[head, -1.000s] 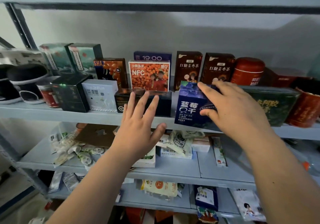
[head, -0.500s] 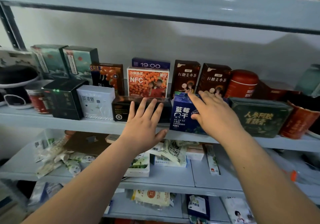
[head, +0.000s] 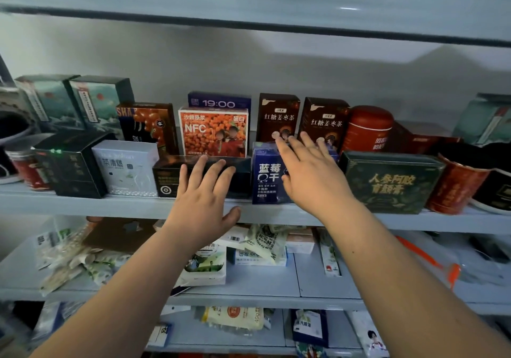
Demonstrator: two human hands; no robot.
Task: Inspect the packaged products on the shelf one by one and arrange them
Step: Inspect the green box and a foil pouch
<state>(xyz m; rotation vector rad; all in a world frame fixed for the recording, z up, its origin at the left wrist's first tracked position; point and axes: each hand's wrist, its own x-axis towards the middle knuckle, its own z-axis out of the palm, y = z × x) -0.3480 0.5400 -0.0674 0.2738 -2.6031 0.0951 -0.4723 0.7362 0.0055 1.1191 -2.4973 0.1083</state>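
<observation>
Packaged products stand in two rows on the pale blue metal shelf (head: 83,205), seen from the head camera.

In the front row, from the left:
- a black-green carton (head: 69,166)
- a white carton with grey print (head: 125,169)
- a low black box with a round mark on its front (head: 171,178)
- a dark blue carton with white characters (head: 266,180)
- a flat dark green box with gold lettering (head: 392,183)

Behind them stand:
- an orange carton marked NFC (head: 214,132), with a purple box reading 19:00 (head: 219,100) just behind it
- two brown cartons (head: 278,114) side by side
- a red round tin (head: 367,128)

The left hand (head: 201,205) reaches to the low black box. Its fingers (head: 206,172) are straight and spread, with their tips against the box's upper front edge, and the thumb sticks out near the shelf lip. It grips nothing.

The right hand (head: 312,175) lies over the top of the dark blue carton. Its fingers are straight and fanned, stretching toward the brown cartons behind, and the thumb is at the carton's front face. The fingers are not curled round the carton. The carton stands upright at the front edge of the shelf, between the low black box and the flat dark green box.

Under this shelf, a lower shelf (head: 262,277) carries loose sachets and small flat packs lying in a jumble.
</observation>
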